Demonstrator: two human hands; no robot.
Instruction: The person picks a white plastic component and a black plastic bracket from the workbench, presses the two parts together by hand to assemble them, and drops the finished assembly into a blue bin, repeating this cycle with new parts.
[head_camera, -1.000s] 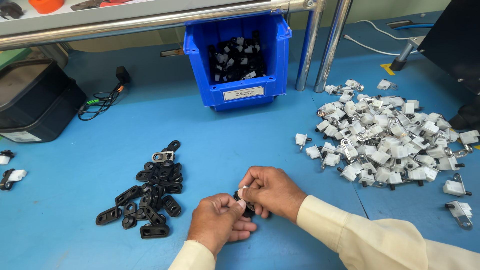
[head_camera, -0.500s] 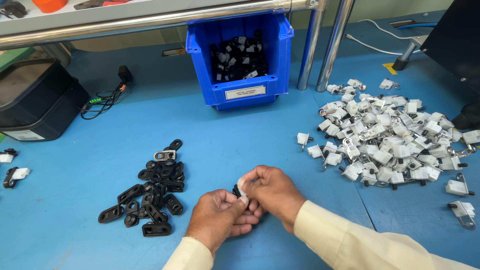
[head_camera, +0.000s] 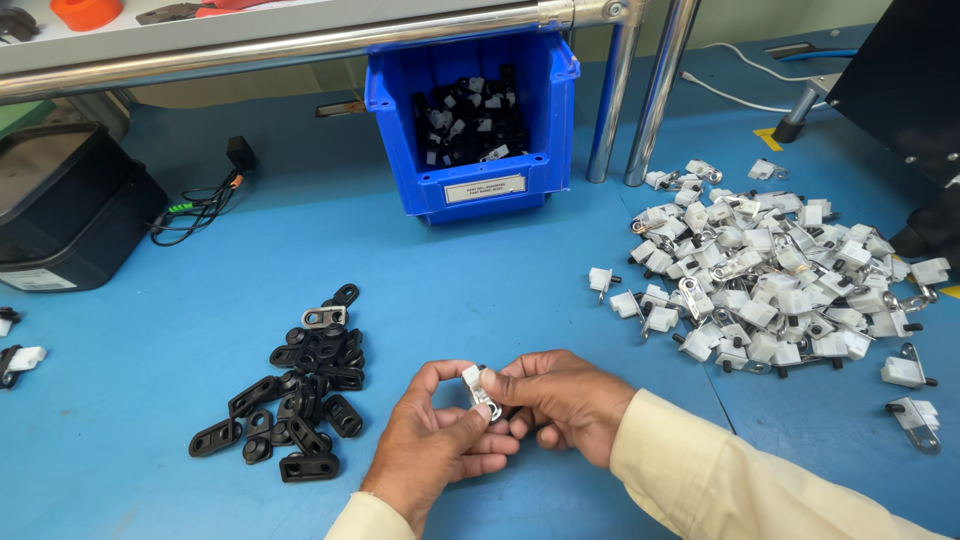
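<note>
Both my hands meet low in the middle of the blue table (head_camera: 500, 290). My left hand (head_camera: 435, 445) and my right hand (head_camera: 560, 400) pinch one small white plastic part with a metal clip (head_camera: 479, 391) between thumbs and fingertips. To the left of my hands lies a pile of black plastic link pieces (head_camera: 300, 385). On the right spreads a big heap of white clip parts (head_camera: 770, 275). My right arm wears a pale yellow sleeve (head_camera: 720, 480).
A blue bin (head_camera: 470, 185) holding black and white parts stands at the back centre. Two metal posts (head_camera: 640, 90) rise beside it under a rail. A black case (head_camera: 60, 215) and a wire bundle (head_camera: 200, 205) sit at the left. A black object fills the far right.
My hands have lifted the small part slightly and turned it, so its white body and metal clip now show between my fingertips. The piles have not moved.
</note>
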